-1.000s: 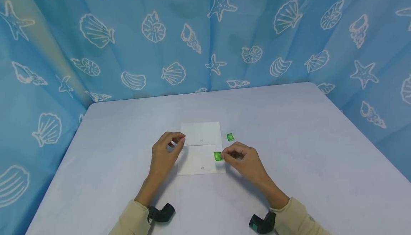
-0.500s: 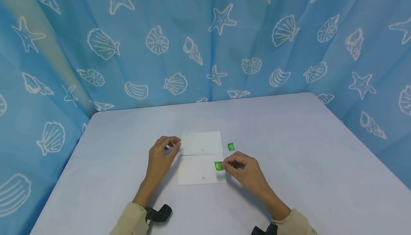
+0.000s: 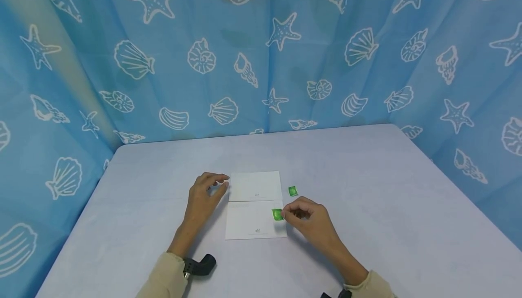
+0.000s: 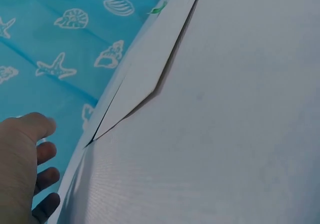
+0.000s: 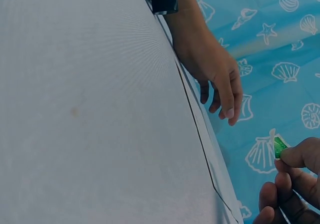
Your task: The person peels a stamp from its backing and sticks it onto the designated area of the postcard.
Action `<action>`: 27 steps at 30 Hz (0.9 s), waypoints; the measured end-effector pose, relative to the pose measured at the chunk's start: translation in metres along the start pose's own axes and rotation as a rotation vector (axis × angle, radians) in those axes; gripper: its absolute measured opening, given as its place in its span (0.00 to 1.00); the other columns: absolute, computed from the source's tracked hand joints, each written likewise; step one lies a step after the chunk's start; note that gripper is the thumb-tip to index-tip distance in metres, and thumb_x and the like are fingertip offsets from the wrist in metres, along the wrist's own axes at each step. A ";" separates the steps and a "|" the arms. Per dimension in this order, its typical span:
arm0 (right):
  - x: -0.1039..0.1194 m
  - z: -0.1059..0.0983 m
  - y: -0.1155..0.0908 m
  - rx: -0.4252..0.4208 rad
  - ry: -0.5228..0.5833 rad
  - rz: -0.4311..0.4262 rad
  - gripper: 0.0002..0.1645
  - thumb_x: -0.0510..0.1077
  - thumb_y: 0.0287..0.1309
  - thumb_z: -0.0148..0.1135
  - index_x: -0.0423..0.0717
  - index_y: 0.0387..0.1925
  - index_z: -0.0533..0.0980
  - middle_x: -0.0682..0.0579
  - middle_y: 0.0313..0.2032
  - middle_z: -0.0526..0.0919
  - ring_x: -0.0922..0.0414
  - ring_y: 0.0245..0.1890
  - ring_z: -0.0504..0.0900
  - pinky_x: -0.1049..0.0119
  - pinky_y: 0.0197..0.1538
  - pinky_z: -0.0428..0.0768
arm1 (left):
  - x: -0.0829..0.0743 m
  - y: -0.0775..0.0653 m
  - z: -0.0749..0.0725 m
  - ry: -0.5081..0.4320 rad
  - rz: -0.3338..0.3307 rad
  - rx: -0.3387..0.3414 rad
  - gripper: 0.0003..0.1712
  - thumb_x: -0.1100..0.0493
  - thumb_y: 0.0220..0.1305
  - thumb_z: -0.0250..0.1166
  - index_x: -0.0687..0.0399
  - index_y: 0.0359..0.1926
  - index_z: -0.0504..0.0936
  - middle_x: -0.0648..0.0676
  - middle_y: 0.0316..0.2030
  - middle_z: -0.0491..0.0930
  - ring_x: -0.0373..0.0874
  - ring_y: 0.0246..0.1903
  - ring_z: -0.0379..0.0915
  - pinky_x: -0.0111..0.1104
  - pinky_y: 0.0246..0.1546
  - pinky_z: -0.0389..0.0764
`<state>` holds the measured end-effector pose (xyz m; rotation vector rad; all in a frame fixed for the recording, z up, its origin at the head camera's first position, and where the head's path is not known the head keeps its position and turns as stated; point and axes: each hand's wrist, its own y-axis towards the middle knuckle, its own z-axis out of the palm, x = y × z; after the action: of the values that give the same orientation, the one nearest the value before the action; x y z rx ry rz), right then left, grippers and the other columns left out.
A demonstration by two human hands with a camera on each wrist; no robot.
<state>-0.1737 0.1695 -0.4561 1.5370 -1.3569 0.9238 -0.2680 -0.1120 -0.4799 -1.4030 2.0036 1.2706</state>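
Between thumb and fingertips, my right hand (image 3: 307, 218) pinches a small green square (image 3: 277, 214) with a pale edge, like a stamp or sticker. In the head view it overlaps the right side of the near white card panel (image 3: 248, 221). The right wrist view shows the green square (image 5: 279, 146) gripped by one side, its free part sticking out. My left hand (image 3: 203, 200) holds nothing; its fingers are loosely bent beside the left edge of the far white panel (image 3: 253, 185). A second green square (image 3: 292, 191) lies on the table, right of the far panel.
Each white panel has a small printed mark near its lower edge, and a dark line separates the two. A white-covered table (image 3: 367, 189) carries them. Behind and beside it hangs a blue curtain (image 3: 244, 31) with shell and starfish prints.
My left hand has drawn slightly left, off the panels' edge. My right hand keeps its pinch on the green square over the near panel. The head view has tilted up a little.
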 end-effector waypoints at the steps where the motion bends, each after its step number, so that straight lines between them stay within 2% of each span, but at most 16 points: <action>1: 0.000 0.000 0.000 0.001 0.001 -0.004 0.06 0.45 0.59 0.72 0.47 0.35 0.86 0.55 0.33 0.82 0.54 0.33 0.77 0.67 0.36 0.76 | 0.001 0.000 0.000 0.010 0.003 -0.001 0.10 0.60 0.64 0.71 0.48 0.46 0.88 0.49 0.42 0.80 0.45 0.44 0.73 0.41 0.43 0.74; 7: 0.000 0.001 0.002 -0.001 0.002 -0.019 0.05 0.45 0.60 0.72 0.48 0.34 0.85 0.54 0.33 0.83 0.54 0.33 0.78 0.67 0.36 0.77 | 0.007 0.003 0.001 0.045 0.028 -0.002 0.10 0.59 0.63 0.72 0.49 0.46 0.89 0.50 0.42 0.79 0.47 0.47 0.72 0.42 0.47 0.75; 13: -0.001 0.002 0.002 -0.010 -0.010 -0.024 0.03 0.44 0.60 0.72 0.50 0.33 0.85 0.55 0.33 0.82 0.55 0.34 0.78 0.68 0.36 0.77 | 0.011 0.005 0.001 0.041 0.004 0.037 0.12 0.60 0.62 0.73 0.49 0.47 0.89 0.51 0.43 0.79 0.49 0.47 0.71 0.43 0.46 0.74; 18: -0.006 0.000 0.007 -0.069 -0.050 -0.149 0.02 0.42 0.60 0.72 0.53 0.35 0.85 0.57 0.34 0.82 0.57 0.33 0.77 0.67 0.36 0.77 | 0.011 0.005 0.001 0.069 0.025 0.068 0.13 0.60 0.60 0.74 0.49 0.47 0.89 0.53 0.45 0.78 0.52 0.46 0.71 0.45 0.46 0.71; 22: -0.004 -0.001 0.013 -0.158 -0.080 -0.270 0.04 0.35 0.60 0.70 0.46 0.35 0.85 0.54 0.33 0.80 0.58 0.32 0.76 0.68 0.36 0.77 | 0.010 0.004 0.001 0.103 0.054 0.068 0.11 0.59 0.60 0.74 0.49 0.44 0.89 0.53 0.45 0.78 0.52 0.45 0.71 0.48 0.48 0.70; 24: 0.002 -0.001 0.014 -0.193 -0.088 -0.289 0.03 0.32 0.58 0.70 0.41 0.35 0.85 0.51 0.32 0.80 0.58 0.32 0.76 0.69 0.36 0.77 | 0.010 0.004 0.001 0.120 0.060 0.073 0.09 0.59 0.59 0.75 0.48 0.42 0.90 0.53 0.45 0.78 0.52 0.44 0.71 0.48 0.48 0.69; 27: 0.008 0.001 0.016 -0.217 -0.101 -0.269 0.03 0.29 0.56 0.70 0.37 0.33 0.85 0.49 0.31 0.80 0.59 0.32 0.76 0.68 0.36 0.77 | 0.011 0.004 0.000 0.151 0.063 0.084 0.07 0.58 0.59 0.75 0.48 0.40 0.90 0.53 0.44 0.77 0.52 0.43 0.70 0.48 0.48 0.69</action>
<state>-0.1882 0.1656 -0.4471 1.5655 -1.2374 0.5220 -0.2764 -0.1176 -0.4858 -1.4455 2.1902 1.1215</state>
